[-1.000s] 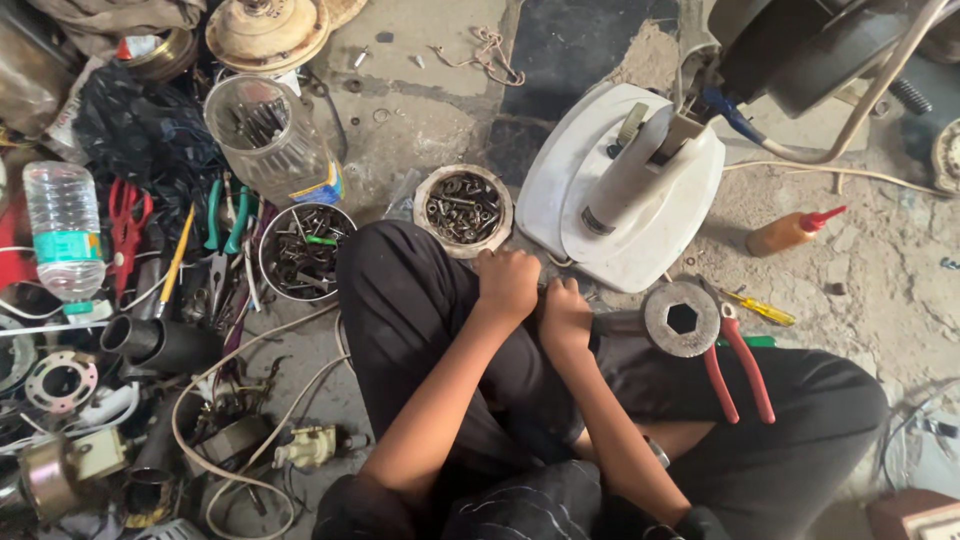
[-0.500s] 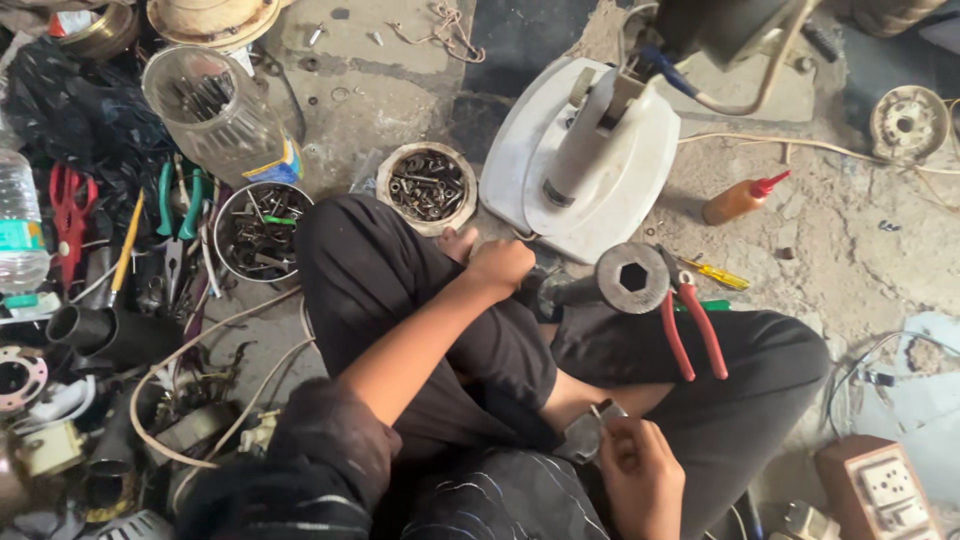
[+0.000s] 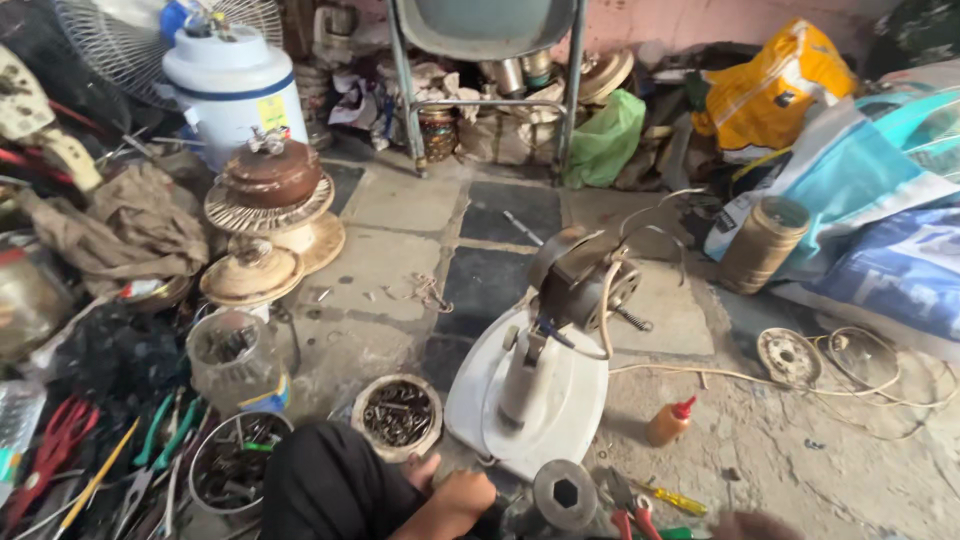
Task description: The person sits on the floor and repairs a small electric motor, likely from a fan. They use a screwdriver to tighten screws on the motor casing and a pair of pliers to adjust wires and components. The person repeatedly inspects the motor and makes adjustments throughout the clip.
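The left hand rests curled on the floor, grip unclear, just left of the round metal part; the right hand is blurred at the near edge, farther right.

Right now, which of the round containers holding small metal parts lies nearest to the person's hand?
The shallow round tin of dark screws, just above the left hand. The metal bowl and clear plastic jar sit farther left.

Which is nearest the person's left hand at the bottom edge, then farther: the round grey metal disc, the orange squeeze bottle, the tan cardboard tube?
1. Grey metal disc, just right of the left hand.
2. Orange squeeze bottle, farther right.
3. Tan cardboard tube, far upper right.
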